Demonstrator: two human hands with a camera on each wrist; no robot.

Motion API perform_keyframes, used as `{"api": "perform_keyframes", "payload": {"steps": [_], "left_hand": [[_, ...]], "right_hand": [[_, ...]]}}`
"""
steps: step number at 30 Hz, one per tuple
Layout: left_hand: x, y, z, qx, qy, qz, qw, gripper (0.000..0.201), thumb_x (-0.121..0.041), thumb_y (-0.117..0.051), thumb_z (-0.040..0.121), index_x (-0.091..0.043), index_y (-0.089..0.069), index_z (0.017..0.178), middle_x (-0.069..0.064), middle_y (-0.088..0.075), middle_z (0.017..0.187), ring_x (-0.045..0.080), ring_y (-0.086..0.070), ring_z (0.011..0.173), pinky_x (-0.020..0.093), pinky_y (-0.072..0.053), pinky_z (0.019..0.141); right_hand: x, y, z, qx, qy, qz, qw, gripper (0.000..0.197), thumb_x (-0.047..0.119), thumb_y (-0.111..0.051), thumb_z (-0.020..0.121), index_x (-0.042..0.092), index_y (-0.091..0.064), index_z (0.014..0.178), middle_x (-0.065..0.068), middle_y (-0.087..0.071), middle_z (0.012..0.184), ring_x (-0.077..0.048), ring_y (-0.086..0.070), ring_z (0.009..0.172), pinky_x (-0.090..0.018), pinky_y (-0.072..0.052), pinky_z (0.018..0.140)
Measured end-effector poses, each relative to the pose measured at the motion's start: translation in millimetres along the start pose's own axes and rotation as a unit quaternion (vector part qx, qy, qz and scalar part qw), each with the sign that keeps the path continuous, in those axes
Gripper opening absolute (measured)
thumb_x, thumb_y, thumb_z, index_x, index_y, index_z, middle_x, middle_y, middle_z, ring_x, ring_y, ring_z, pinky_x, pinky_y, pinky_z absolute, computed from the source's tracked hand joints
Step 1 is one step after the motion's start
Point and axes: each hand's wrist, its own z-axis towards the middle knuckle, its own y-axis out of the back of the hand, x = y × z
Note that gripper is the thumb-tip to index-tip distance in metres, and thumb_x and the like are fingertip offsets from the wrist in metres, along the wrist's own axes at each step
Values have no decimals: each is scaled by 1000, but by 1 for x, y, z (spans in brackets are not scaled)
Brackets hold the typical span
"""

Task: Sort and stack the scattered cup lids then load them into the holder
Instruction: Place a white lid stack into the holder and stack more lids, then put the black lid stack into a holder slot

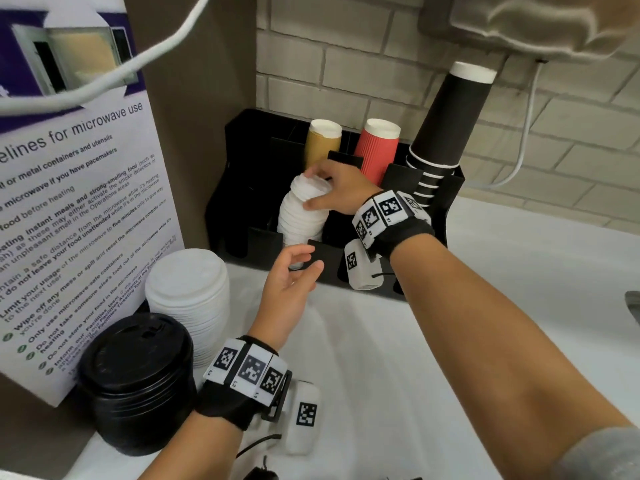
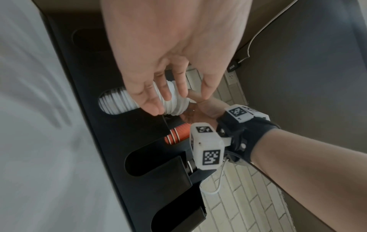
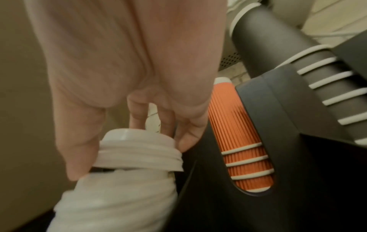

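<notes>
A black cup-and-lid holder (image 1: 239, 188) stands against the brick wall. A tilted stack of small white lids (image 1: 301, 216) (image 2: 119, 102) (image 3: 127, 193) leans in its front slot. My right hand (image 1: 329, 188) (image 3: 129, 149) grips the top few lids of that stack, thumb on one side and fingers on the other. My left hand (image 1: 294, 271) (image 2: 174, 94) hovers open just in front of the holder, fingers relaxed, holding nothing. A stack of wider white lids (image 1: 188, 299) and a stack of black lids (image 1: 138, 379) sit on the white counter at the left.
Tan (image 1: 323, 142), red (image 1: 379, 150) and black (image 1: 446, 126) paper cup stacks fill the holder's rear slots. A microwave notice board (image 1: 69, 216) stands at the left. White cables hang across the top and by the wall. A white counter (image 1: 485, 271) stretches right.
</notes>
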Motion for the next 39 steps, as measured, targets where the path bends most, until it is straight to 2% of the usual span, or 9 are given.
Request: {"api": "perform_keyframes", "payload": {"steps": [6, 10, 18, 23, 25, 28, 32, 36, 39], "left_hand": [[-2, 0, 1, -4, 8, 8, 1000, 22, -9, -60, 94, -24, -60, 110, 3, -56, 112, 14, -58, 101, 23, -51, 82], [-3, -3, -1, 4, 11, 6, 1000, 21, -10, -59, 95, -25, -60, 109, 0, -56, 111, 11, -59, 99, 23, -52, 83], [-5, -7, -5, 12, 2, 31, 999, 17, -10, -59, 95, -25, -62, 103, -5, -60, 104, 12, -61, 95, 20, -51, 79], [-31, -7, -11, 127, -21, 115, 985, 13, -8, -61, 93, -20, -65, 87, -14, -65, 83, 14, -62, 82, 27, -53, 80], [-50, -4, -17, 186, -47, 166, 967, 10, -9, -63, 92, -17, -66, 86, -11, -64, 84, 10, -61, 81, 28, -53, 81], [-83, 4, -31, 238, -97, 257, 932, 5, -14, -65, 91, -13, -67, 87, -12, -65, 83, -4, -57, 72, 13, -45, 69], [-126, 23, -50, 232, -106, 381, 889, 10, -30, -66, 88, -20, -67, 85, -9, -67, 84, 7, -61, 74, 18, -47, 66], [-155, 54, -62, 160, -73, 539, 824, 28, -54, -61, 73, -30, -62, 87, -12, -63, 87, 2, -57, 78, 14, -42, 63], [-162, 80, -67, 99, 14, 656, 748, 44, -60, -65, 68, -29, -60, 99, -9, -62, 98, 10, -56, 83, 30, -42, 67]], "right_hand": [[2, -13, -4, 32, 23, -83, 996, 62, 25, -77, 78, 15, -50, 133, -12, -45, 132, -25, -45, 121, -22, -33, 92], [10, -21, -11, 27, 43, -186, 981, 70, 26, -80, 71, 19, -46, 132, -10, -41, 131, -29, -38, 120, -44, -41, 97], [18, -29, -16, 32, 96, -295, 950, 57, 15, -68, 82, 13, -43, 133, -10, -44, 130, -29, -40, 121, -41, -43, 92], [16, -35, -18, 47, 109, -322, 939, 61, 10, -64, 84, 12, -39, 139, -12, -42, 132, -29, -37, 124, -41, -43, 94], [16, -32, -20, 53, 106, -303, 946, 63, 12, -65, 84, 12, -38, 141, -14, -39, 134, -30, -35, 125, -40, -40, 98], [15, -21, -31, 3, 101, -197, 975, 65, 17, -70, 81, 12, -42, 140, -16, -38, 133, -31, -38, 120, -33, -35, 99], [18, -20, -65, -61, 108, -4, 992, 46, 14, -71, 81, 9, -53, 123, -8, -49, 110, -17, -51, 95, -12, -41, 76], [32, -44, -104, 122, 98, 27, 987, 31, 18, -72, 83, 11, -61, 112, -7, -63, 100, -19, -62, 87, -27, -52, 78], [45, -74, -126, 245, 104, 0, 964, 32, 23, -71, 85, 13, -63, 115, -2, -62, 100, -15, -60, 88, -23, -49, 77]]}}
